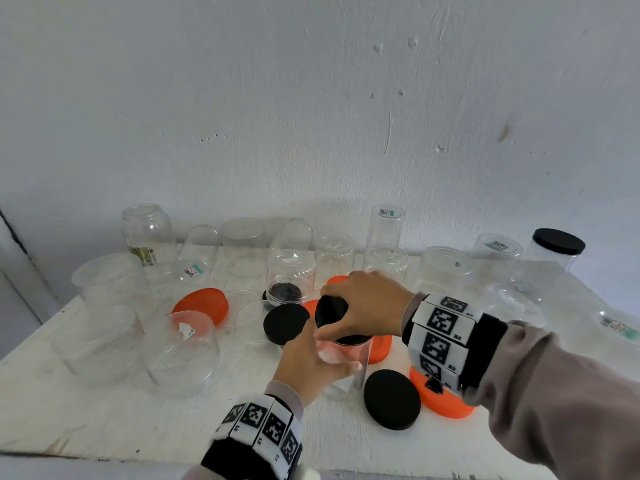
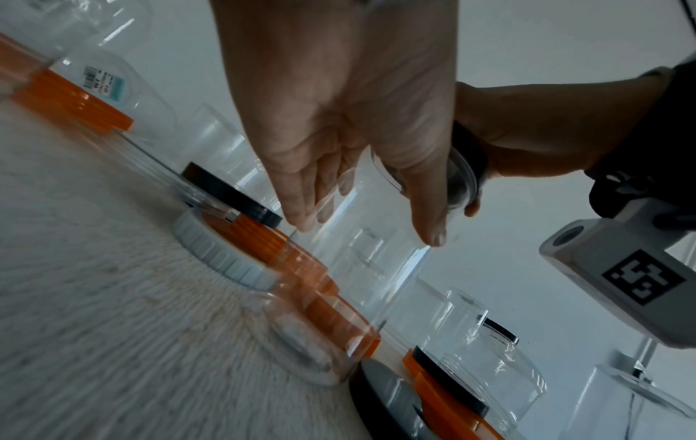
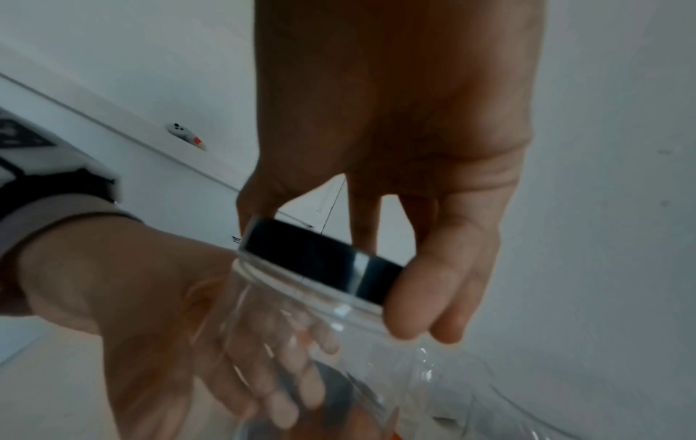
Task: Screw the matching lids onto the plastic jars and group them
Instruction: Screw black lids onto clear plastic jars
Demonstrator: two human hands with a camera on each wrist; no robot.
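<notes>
A clear plastic jar [image 1: 349, 368] stands upright on the white table [image 1: 104, 420] near the front middle. My left hand [image 1: 311, 362] wraps round its side, fingers and thumb seen through the plastic [image 3: 286, 357]. My right hand [image 1: 363, 306] grips a black lid [image 1: 332, 315] from above, set tilted on the jar's threaded mouth [image 3: 301, 285]. In the left wrist view the left hand [image 2: 361, 208] clasps the jar [image 2: 361, 268], with the right hand [image 2: 527, 143] on the lid [image 2: 471, 166] above it.
Loose black lids [image 1: 284, 323] [image 1: 391, 398] and orange lids [image 1: 204, 304] [image 1: 443, 400] lie around the jar. Several clear open jars stand along the wall, many upside down. One jar with a black lid [image 1: 557, 242] stands at the far right. A jar [image 1: 620, 327] lies near the right edge.
</notes>
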